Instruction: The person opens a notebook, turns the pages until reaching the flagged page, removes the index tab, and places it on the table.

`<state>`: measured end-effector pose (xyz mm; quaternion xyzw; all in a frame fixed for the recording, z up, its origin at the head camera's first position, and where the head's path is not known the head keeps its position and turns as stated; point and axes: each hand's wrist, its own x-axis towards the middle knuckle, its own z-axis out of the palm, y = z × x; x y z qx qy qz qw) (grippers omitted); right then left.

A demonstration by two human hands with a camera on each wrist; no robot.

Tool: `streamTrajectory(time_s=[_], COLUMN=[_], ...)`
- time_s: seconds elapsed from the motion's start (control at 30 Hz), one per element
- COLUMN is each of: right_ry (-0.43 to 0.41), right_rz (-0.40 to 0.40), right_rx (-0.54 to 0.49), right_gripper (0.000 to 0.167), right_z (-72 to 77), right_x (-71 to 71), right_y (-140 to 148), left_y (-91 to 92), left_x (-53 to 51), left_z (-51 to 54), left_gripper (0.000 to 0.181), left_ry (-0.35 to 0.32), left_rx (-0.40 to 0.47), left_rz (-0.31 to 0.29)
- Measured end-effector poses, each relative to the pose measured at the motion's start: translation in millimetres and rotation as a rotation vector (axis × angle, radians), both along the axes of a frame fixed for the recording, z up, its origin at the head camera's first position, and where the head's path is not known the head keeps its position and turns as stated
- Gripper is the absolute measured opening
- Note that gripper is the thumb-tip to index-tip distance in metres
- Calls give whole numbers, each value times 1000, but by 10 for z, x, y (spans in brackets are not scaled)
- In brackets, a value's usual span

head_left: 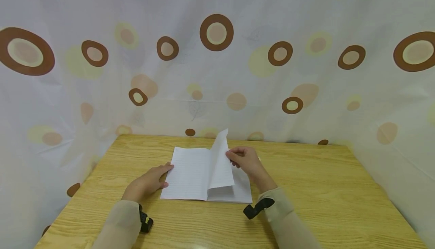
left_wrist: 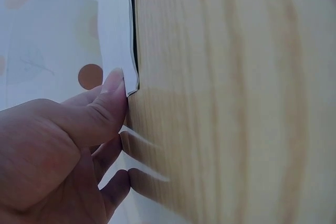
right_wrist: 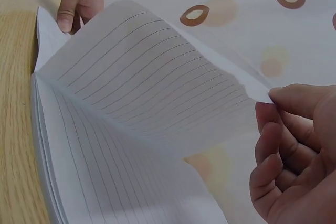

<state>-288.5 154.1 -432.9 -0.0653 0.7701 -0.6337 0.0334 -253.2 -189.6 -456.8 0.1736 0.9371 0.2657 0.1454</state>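
An open notebook [head_left: 187, 173] with white lined pages lies on the wooden table. At its left edge, my left hand [head_left: 149, 181] rests with the thumb on the page margin and other fingers touching the tabletop, as the left wrist view shows. My right hand [head_left: 247, 162] pinches the outer edge of one notebook page [head_left: 221, 166] between thumb and index finger. That page stands raised and curved from the spine, its lined underside [right_wrist: 157, 72] showing in the right wrist view. Below it lies the right-hand stack of pages [head_left: 242, 185], partly hidden by the lifted sheet.
Around the notebook stretches the wood-grain tabletop [head_left: 323, 196]. Behind and at both sides hangs a pale sheet [head_left: 244, 71] with brown ring patterns, close to the table's back edge. Each wrist wears a black strap [head_left: 146, 220].
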Motion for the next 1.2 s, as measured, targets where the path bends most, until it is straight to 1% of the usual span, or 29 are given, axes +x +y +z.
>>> streamTrajectory(time_s=[0.13,0.2,0.37,0.57,0.83,1.0,1.1,1.2], right_ry=[-10,-21,-24,-30,-46,-52,-58,-47], right_rz=[-15,-22,-8,31,132,149,166,206], right_rx=[-3,-6,10,31,76,70,72,84], right_gripper=[16,14,13,12,15,15,16,17], right_z=[-16,-24,-43,-60,-113,-144,-119,-4], right_x=[24,34,48,83,104,110,135,225], right_y=[-69,-100,-155,-190,-223,-255,-282,-319], left_y=[-14,-17,-19,-8,-25,-23,-27,-32], left_x=[-8,-8,-7,3,-13,-8,-7,-8], left_z=[-24,-29,-23,-1,-40,-35,-33,-38], left_gripper=[65,65,64,64,64,64,64,63], left_ry=[3,0,5,12,4,6,14,20], left_rx=[-14,-13,-12,-7,-13,-7,-8,-8], left_rz=[-10,-5,1,-4,1,0,-4,-8])
